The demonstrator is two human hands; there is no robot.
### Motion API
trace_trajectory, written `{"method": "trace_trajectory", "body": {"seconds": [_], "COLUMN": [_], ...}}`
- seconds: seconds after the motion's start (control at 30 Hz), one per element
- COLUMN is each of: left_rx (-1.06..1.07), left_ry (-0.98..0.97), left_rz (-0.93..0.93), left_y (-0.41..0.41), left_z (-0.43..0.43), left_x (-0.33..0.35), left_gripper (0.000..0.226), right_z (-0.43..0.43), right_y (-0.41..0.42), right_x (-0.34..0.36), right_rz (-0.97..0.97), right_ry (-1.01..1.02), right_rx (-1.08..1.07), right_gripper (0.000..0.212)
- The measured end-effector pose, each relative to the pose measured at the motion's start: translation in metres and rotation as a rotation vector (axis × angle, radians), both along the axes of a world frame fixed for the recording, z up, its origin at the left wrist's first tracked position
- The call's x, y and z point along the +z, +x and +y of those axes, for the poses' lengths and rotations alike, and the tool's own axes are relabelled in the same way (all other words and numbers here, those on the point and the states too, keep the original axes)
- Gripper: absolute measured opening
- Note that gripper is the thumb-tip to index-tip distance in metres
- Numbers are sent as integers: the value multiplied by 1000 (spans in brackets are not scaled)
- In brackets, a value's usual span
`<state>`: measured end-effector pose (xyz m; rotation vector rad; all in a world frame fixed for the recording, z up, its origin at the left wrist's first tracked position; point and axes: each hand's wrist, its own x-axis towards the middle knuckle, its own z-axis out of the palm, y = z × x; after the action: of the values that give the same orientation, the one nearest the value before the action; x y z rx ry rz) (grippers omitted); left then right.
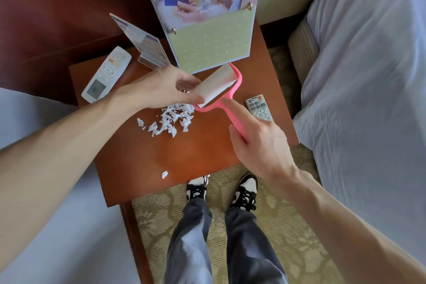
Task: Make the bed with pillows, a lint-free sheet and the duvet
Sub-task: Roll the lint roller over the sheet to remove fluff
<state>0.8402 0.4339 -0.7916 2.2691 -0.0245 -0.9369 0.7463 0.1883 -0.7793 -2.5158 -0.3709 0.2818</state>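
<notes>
A pink lint roller [217, 85] with a white sticky drum is held over the wooden nightstand [138, 163]. My right hand [258, 140] grips its pink handle, index finger stretched along it. My left hand [161, 86] pinches the near end of the drum between thumb and fingers. Just below the drum lies a pile of torn white paper scraps [171, 119], and one stray scrap [164, 174] sits near the nightstand's front edge. The bed with a pale sheet [368, 76] fills the right side.
On the nightstand are a white air-conditioner remote [106, 74], a grey TV remote [259, 108], a clear acrylic card stand [145, 46] and a large advert stand [207, 18]. Another bed's white cover [34, 214] is at left. My shoes [221, 191] stand on patterned carpet.
</notes>
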Motion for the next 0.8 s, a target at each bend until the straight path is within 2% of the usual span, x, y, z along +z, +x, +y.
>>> {"method": "trace_trajectory", "body": {"seconds": [0.03,0.1,0.17,0.2,0.33,0.4,0.43,0.5,0.53,0.6,0.63,0.67,0.73,0.8], "left_rx": [-50,-79,-103,-158,-657,-790,-848,-899,-873,-838,-827,-818,-822,-825], "left_ry": [35,179,321,376,633,712,704,713,715,676,653,624,535,468], "left_rz": [4,-159,-378,-429,-298,-253,-259,-297,-301,-300,-334,-373,-466,-506], "left_y": [1,4,10,13,27,29,31,35,37,43,46,50,59,64], "left_z": [-4,-11,-15,-18,-33,-45,-50,-60,-67,-89,-104,-124,-166,-212], "left_x": [3,6,11,12,19,23,23,21,18,19,20,23,28,37], "left_gripper": [53,29,26,20,13,33,36,18,31,70,77,73,51,56], "right_z": [0,-2,-4,-4,1,0,-2,-12,-18,-35,-47,-59,-88,-119], "right_y": [0,-2,-7,-10,-19,-22,-24,-29,-31,-35,-37,-39,-45,-53], "right_x": [1,2,1,0,-1,2,5,15,18,19,17,13,8,6], "right_rz": [5,30,67,86,167,201,206,212,218,229,236,238,231,200], "right_ry": [-5,-4,-25,-40,-71,-59,-43,21,63,145,175,198,236,306], "right_rx": [-6,-10,-22,-36,-58,-64,-94,-195,-247,-345,-394,-449,-597,-783], "right_gripper": [64,62,61,61,62,62,63,64,65,70,71,72,67,62]}}
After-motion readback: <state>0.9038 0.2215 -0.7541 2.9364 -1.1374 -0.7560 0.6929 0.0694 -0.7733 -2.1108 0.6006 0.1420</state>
